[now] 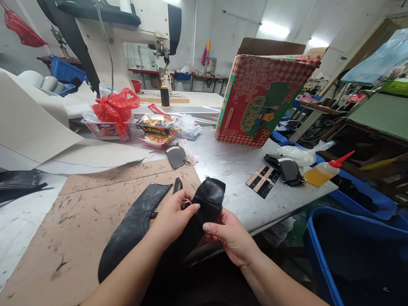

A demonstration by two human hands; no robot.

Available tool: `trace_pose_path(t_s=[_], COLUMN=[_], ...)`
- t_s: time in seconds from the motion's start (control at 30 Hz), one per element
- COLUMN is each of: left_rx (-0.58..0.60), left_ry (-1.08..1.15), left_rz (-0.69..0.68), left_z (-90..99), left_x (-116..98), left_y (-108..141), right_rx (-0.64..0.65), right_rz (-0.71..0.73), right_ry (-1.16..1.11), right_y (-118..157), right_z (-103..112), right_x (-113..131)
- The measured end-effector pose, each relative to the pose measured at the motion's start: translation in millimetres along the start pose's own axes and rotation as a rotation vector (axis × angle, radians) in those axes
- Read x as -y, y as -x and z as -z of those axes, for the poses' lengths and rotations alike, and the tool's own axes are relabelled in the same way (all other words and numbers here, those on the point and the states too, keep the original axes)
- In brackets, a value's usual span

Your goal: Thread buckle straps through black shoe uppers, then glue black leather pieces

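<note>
Both hands grip a black leather piece (pixel 210 193) with a stitched seam and a squarish end, held just above the front edge of the table. My left hand (pixel 175 214) pinches its left side between thumb and fingers. On the lower right side, my right hand (pixel 228 233) has its thumb on top and its fingers partly hidden beneath. A larger curved black leather piece (pixel 134 225) lies on the cardboard sheet (pixel 79 221), partly behind my left forearm. Beyond my hands, a dark grey pad-shaped piece (pixel 176 156) rests at the cardboard's far edge.
A sewing machine (pixel 127 29) stands at the back left, with a black thread spool (pixel 165 97) beside it. A red and green carton (pixel 261 102) stands at the back right. A bottle of yellow liquid (pixel 321 173) and stacked grey pieces (pixel 289 170) sit near the right edge, above blue bins (pixel 314 233).
</note>
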State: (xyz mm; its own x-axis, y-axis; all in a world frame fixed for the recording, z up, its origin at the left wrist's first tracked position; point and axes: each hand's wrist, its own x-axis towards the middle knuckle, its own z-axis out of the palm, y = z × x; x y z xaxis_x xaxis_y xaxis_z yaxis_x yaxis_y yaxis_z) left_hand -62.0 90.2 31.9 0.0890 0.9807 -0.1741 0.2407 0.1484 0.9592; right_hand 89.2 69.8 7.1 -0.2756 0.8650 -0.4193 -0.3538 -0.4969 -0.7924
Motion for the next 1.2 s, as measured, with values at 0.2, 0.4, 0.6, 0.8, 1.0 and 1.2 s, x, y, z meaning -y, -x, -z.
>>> trace_pose_path(t_s=[0.2, 0.4, 0.6, 0.8, 1.0, 1.2], left_rx=[0.157, 0.276, 0.124, 0.123, 0.25, 0.343], left_ry=[0.116, -0.31, -0.781, -0.456, 0.083, 0.071], left_rz=[-0.075, -0.175, -0.209, -0.154, 0.047, 0.028], left_z=[6.7, 16.6, -1.4, 5.0, 12.3, 14.8], left_x=[-1.8, -4.3, -10.5, -3.3, -0.7, 0.2], left_y=[6.4, 17.1, 27.0, 18.0, 11.7, 14.6], right_rx=[0.073, 0.068, -0.044, -0.005, -0.121, 0.202], right_rz=[-0.016, -0.136, -0.234, -0.03, 1.028, 1.335], right_ry=[-0.011, -0.1, -0.215, -0.023, 0.727, 1.062], right_y=[2.9, 9.1, 7.0, 11.1, 19.9, 17.8], right_z=[2.6, 5.6, 4.2, 6.5, 18.7, 24.4], right_x=[3.7, 8.4, 2.4, -1.3, -1.7, 13.4])
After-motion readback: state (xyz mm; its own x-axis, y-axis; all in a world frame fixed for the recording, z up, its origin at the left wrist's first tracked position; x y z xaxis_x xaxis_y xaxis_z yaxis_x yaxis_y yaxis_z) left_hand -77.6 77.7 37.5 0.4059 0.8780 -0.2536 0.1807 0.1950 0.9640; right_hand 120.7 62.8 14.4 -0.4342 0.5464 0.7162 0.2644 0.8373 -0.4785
